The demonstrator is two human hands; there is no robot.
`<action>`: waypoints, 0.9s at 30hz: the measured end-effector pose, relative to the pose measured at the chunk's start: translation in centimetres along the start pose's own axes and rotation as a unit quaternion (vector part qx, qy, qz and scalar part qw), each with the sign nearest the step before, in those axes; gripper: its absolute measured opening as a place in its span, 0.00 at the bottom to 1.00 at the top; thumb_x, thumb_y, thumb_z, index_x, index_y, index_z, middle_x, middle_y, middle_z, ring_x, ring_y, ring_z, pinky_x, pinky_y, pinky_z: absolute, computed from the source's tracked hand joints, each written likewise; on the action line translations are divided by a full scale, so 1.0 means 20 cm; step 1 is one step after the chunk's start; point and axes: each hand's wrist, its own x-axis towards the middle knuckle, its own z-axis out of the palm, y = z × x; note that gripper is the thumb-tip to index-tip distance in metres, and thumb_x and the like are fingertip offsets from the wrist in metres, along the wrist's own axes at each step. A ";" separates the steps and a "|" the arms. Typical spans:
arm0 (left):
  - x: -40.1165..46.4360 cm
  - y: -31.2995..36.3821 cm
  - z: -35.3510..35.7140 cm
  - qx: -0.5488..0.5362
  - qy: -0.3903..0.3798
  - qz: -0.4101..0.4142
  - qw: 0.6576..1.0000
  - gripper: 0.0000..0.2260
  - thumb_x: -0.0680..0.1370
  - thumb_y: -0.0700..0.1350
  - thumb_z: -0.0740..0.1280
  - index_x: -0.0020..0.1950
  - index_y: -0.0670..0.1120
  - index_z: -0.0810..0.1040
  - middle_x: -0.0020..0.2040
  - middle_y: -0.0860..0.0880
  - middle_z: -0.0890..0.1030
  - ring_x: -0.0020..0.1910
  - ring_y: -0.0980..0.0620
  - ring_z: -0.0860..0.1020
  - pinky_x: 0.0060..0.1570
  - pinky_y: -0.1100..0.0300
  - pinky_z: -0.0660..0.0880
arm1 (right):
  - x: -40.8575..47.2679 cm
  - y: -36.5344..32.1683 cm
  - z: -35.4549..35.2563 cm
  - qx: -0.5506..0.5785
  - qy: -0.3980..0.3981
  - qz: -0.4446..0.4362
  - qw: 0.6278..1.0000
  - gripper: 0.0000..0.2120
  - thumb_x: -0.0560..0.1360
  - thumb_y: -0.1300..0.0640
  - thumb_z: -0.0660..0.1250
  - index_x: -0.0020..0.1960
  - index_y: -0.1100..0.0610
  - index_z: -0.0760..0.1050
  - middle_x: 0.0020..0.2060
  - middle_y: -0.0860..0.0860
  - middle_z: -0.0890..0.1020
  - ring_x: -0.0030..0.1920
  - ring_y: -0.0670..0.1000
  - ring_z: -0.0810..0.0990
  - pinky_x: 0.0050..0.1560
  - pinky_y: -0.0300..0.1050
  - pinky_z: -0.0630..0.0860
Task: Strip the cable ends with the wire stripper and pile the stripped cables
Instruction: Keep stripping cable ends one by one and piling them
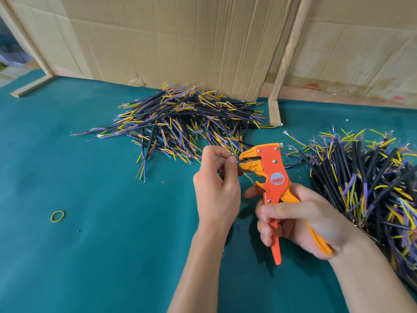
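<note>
My right hand (300,220) grips the handles of an orange and yellow wire stripper (270,175), its jaws pointing left. My left hand (216,188) pinches a short cable between thumb and fingers, feeding a thin wire end (238,162) into the jaws; most of that cable is hidden inside the hand. A spread pile of black cables with yellow, blue and brown cores (180,118) lies behind the hands against the cardboard. A second, thicker heap of similar cables (365,181) lies at the right.
The work surface is a teal cloth (101,222). A yellow rubber band (57,216) lies at the left. Cardboard sheets (180,41) and wooden battens (274,111) wall off the back. Small wire scraps (238,227) lie near the hands.
</note>
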 end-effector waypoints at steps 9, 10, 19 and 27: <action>0.00 0.00 -0.01 0.000 -0.005 0.005 1.000 0.04 0.81 0.41 0.63 0.47 0.48 0.71 0.35 0.47 0.80 0.36 0.44 0.78 0.40 0.49 0.75 | 0.01 0.01 0.00 -0.005 0.005 0.000 1.000 0.17 0.68 0.66 0.72 0.56 0.68 0.78 0.33 0.60 0.73 0.30 0.59 0.74 0.31 0.52 0.76; 0.00 0.00 -0.01 -0.001 -0.006 0.006 1.000 0.04 0.81 0.41 0.63 0.47 0.48 0.71 0.35 0.47 0.80 0.36 0.44 0.78 0.40 0.49 0.74 | 0.01 0.01 0.00 -0.005 0.004 0.000 1.000 0.16 0.69 0.66 0.72 0.56 0.68 0.78 0.33 0.60 0.73 0.30 0.59 0.74 0.31 0.52 0.76; 0.00 0.00 -0.01 -0.015 -0.010 -0.002 1.000 0.06 0.82 0.37 0.63 0.47 0.45 0.71 0.33 0.43 0.76 0.33 0.44 0.72 0.34 0.62 0.68 | 0.01 0.02 0.00 0.013 -0.005 0.006 1.000 0.08 0.71 0.64 0.73 0.50 0.62 0.82 0.32 0.58 0.71 0.28 0.56 0.71 0.30 0.49 0.73; 0.01 -0.01 -0.01 -0.042 -0.021 -0.046 0.998 0.06 0.80 0.36 0.62 0.49 0.47 0.73 0.34 0.47 0.79 0.28 0.55 0.69 0.31 0.66 0.65 | 0.03 0.03 0.03 0.018 0.021 -0.017 0.999 0.06 0.71 0.59 0.74 0.42 0.59 0.78 0.29 0.54 0.67 0.23 0.51 0.65 0.24 0.42 0.68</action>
